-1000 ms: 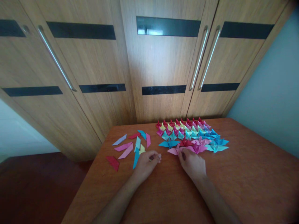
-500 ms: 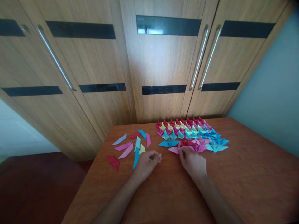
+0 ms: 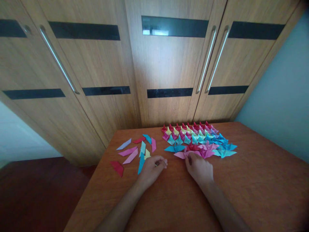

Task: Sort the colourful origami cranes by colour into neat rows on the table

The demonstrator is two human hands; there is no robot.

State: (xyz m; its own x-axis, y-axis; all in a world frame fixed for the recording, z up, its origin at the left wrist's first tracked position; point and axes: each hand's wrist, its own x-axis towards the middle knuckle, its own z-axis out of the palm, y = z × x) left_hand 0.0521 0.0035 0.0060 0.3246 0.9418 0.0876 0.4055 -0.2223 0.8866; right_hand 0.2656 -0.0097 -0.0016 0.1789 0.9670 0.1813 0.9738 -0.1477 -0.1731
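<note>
My right hand (image 3: 200, 167) is closed at the near row of folded paper cranes, its fingertips pinching a light pink paper crane (image 3: 180, 155). The hand hides part of this crane. Just beyond it sit a red crane (image 3: 192, 147) and a blue crane (image 3: 175, 148). To the left, my left hand (image 3: 154, 166) rests on the table with its fingers curled in, and I see nothing in them. Beside its wrist lie a blue folded strip (image 3: 141, 163) and a pale yellow piece (image 3: 147, 153), partly covered by the hand.
Rows of colourful cranes (image 3: 187, 139) stand at the back of the wooden table (image 3: 183, 206). Several flat folded papers lie on the left, among them a red one (image 3: 117, 168) and a lilac one (image 3: 124, 144). A wooden wardrobe (image 3: 166, 64) rises behind the table.
</note>
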